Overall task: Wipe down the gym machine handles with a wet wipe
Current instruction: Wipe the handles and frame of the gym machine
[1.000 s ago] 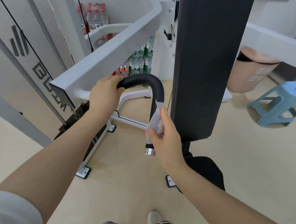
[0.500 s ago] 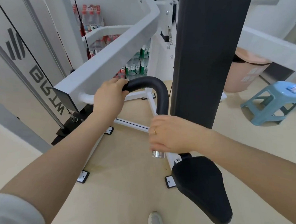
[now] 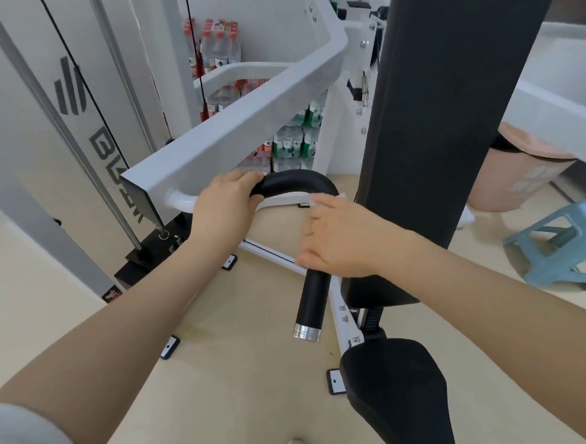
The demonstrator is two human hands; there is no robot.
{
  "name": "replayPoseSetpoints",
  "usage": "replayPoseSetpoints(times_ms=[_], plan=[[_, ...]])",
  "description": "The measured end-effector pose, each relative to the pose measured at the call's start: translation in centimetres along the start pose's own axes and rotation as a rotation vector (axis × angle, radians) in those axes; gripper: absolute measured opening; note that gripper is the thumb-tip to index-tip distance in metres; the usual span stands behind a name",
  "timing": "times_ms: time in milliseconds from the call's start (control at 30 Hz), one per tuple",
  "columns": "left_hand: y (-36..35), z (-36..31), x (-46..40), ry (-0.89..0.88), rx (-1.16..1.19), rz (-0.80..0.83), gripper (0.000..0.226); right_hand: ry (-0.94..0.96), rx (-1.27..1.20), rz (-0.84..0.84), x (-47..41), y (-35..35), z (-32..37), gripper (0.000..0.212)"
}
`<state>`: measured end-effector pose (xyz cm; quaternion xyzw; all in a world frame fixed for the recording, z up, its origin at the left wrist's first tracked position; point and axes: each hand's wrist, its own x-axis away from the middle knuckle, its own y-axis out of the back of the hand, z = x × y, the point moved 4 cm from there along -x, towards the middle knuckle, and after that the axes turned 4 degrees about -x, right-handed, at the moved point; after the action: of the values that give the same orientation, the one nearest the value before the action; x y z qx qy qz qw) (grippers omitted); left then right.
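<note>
**Wiping the curved handle's lower run**

The left hand (image 3: pixel 222 205) grasps the black foam handle (image 3: pixel 297 184) at its bend; the right hand (image 3: pixel 335 238) wraps the wet wipe (image 3: pixel 315 199) around it just below. Next, probably slide down toward the metal end cap (image 3: pixel 307 332), keeping pressure

gym | weight machine (image 3: pixel 242 122) | padded seat (image 3: pixel 401 396) | bottled water packs (image 3: pixel 220 49)

Wet wipe (image 3: pixel 315 199) mostly hidden under right hand (image 3: pixel 338 238); back pad (image 3: pixel 434 127) top cut off.
</note>
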<state>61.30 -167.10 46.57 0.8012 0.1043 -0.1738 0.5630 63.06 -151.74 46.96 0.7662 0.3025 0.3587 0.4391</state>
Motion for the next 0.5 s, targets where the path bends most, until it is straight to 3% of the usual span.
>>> replayPoseSetpoints(times_ms=[133,200,300,433,500], plan=[[-0.1,0.0,0.3,-0.011,0.006,-0.002,0.034,0.132,-0.103,-0.069,0.7,-0.5,1.3,0.053],[-0.2,0.1,0.2,0.000,0.016,0.000,0.034,0.016,-0.231,-0.239,0.5,-1.4,-0.1,0.057],[-0.5,0.1,0.4,0.012,0.037,-0.035,0.035,-0.276,-0.619,-0.502,1.8,-3.2,-0.4,0.053],[-1.3,-0.9,1.7,-0.070,0.110,-0.045,0.056,-0.511,-1.181,-0.623,2.9,-4.3,4.4,0.064],[-1.2,-1.9,2.3,-0.140,0.211,-0.037,0.054,-0.531,-1.310,-0.673,3.3,-4.4,7.3,0.062]])
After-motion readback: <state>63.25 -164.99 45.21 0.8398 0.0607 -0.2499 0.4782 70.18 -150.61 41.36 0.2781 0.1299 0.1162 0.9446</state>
